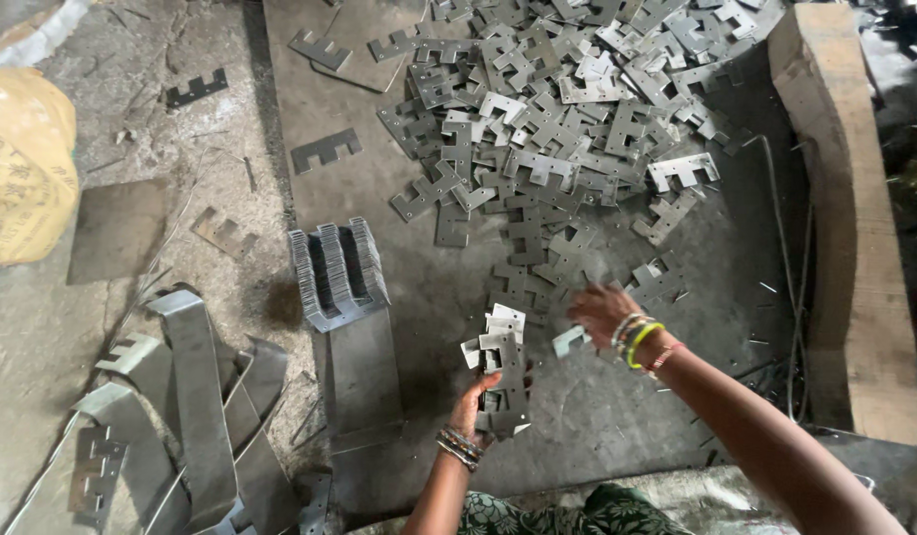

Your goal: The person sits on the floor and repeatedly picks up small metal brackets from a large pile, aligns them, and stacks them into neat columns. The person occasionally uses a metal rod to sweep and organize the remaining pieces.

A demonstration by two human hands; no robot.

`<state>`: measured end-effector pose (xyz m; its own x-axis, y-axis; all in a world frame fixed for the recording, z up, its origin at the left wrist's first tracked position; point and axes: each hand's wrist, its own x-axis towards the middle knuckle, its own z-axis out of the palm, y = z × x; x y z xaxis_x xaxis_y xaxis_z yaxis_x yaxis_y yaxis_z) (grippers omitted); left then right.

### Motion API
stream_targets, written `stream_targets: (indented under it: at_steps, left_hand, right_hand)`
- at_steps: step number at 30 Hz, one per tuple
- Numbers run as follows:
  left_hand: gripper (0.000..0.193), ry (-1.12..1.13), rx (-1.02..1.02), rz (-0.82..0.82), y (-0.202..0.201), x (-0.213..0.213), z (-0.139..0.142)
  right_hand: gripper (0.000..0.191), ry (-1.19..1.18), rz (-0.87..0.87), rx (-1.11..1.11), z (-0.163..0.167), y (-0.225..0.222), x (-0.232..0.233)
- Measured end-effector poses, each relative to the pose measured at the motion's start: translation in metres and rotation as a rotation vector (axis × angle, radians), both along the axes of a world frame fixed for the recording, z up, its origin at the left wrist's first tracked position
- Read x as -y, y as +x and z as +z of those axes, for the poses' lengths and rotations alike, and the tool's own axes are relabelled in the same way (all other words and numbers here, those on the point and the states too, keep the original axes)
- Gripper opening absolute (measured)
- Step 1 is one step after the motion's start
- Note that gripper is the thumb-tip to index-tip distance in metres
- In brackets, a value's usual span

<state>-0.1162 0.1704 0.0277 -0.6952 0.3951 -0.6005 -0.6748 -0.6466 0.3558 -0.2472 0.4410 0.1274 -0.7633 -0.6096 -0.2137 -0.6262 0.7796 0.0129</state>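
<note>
My left hand [470, 404] grips a loose bunch of flat grey E-shaped metal plates [502, 355], held upright near the bottom middle. My right hand [599, 311] reaches forward over the floor and pinches one such plate [568, 340] at the near edge of a big scattered pile of the same plates [557, 129]. Coloured bangles ring my right wrist, dark ones my left. A neat upright stack of plates [337, 269] stands to the left of my left hand.
A thick wooden block [855, 218] borders the pile on the right. Bent metal strips [196, 396] lie at the lower left, a yellow sack [22, 168] at the left edge. Single plates [325, 149] lie apart on the dusty floor.
</note>
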Motion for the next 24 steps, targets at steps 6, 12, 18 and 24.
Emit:
stream_targets:
  at_steps: [6, 12, 18, 24]
  left_hand:
    - [0.053, 0.145, -0.249, 0.063, -0.005, -0.007, -0.002]
    - [0.076, 0.179, 0.073, 0.083, -0.027, -0.036, -0.011]
    - [0.066, -0.156, -0.054, -0.067, -0.031, -0.051, -0.014]
    - [0.077, 0.370, -0.007, -0.158, -0.033, -0.055, 0.020]
  right_hand:
    - [0.039, -0.298, 0.034, -0.345, 0.018, 0.043, -0.028]
    - [0.045, -0.133, -0.158, -0.323, 0.005, 0.007, -0.071]
    - [0.064, -0.108, -0.050, -0.180, -0.007, -0.002, -0.105]
    - [0.047, -0.187, -0.002, -0.263, -0.004, -0.005, -0.112]
